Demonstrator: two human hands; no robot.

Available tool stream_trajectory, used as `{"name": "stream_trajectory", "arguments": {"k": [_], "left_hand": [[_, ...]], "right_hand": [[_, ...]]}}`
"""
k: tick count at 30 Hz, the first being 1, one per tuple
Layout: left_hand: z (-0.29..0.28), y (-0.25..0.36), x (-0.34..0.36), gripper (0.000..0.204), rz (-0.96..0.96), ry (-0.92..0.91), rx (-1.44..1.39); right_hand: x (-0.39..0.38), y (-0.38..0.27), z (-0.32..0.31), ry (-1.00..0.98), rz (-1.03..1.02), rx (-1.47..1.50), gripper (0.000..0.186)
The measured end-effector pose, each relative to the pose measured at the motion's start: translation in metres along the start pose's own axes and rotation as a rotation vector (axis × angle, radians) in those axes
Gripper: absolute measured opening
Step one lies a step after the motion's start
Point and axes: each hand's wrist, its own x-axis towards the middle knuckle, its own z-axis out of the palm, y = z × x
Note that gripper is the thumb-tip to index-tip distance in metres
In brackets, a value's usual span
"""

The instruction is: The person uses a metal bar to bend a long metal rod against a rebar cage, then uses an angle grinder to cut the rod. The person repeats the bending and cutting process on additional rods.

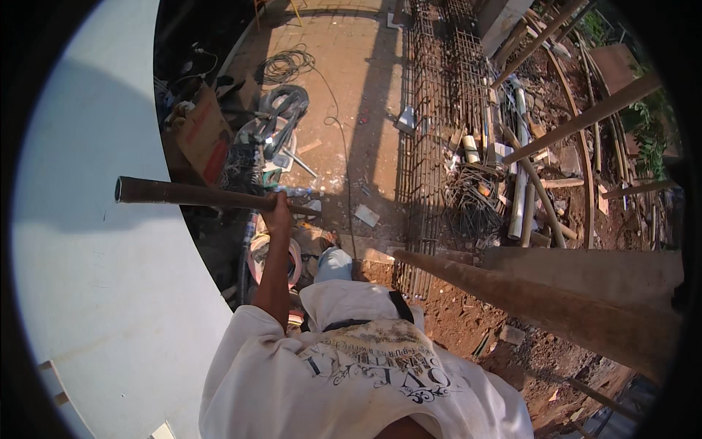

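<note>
My left hand [277, 212] reaches forward, its fingers wrapped round a dark wooden pole [194, 194]. The pole's wide near end lies over the white panel [95, 241], and its thinner end points down towards the littered ground. Whether the pole touches the panel, I cannot tell. Below my hand are a pinkish hose coil [294, 265] and other clutter. My right hand and forearm are out of sight; only the shoulder of my white shirt [409, 366] shows on that side.
Long steel rebar cages [431, 95] run along the paving. Thick poles [512, 293] slant in from the right, over dirt and scrap wood. Ahead at left lie a black hose coil [284, 110], a cable coil [287, 66] and a cardboard box [205, 135].
</note>
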Motion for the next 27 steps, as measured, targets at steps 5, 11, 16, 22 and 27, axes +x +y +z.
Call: {"name": "stream_trajectory", "arguments": {"k": [5, 11, 16, 22, 27], "left_hand": [[0.084, 0.000, 0.118, 0.039, -0.043, 0.146, 0.365], [0.149, -0.019, 0.261, 0.036, -0.128, -0.054, 0.517], [0.176, -0.112, 0.391, 0.044, -0.306, 0.103, 0.899], [0.213, -0.169, 0.475, 0.027, -0.633, -0.152, 1.114], [0.267, -0.107, 0.503, 0.046, -1.211, -0.241, 0.769]], "right_hand": [[0.005, -0.146, 0.055, -0.022, -0.065, 0.075, 0.023], [0.038, -0.269, 0.088, -0.006, -0.073, 0.184, 0.019], [0.108, -0.363, 0.116, 0.019, 0.040, 0.176, 0.017], [0.255, -0.576, 0.106, 0.113, 0.091, 0.090, 0.013], [0.322, -0.903, 0.049, 0.099, -0.388, 0.661, 0.020]]}}
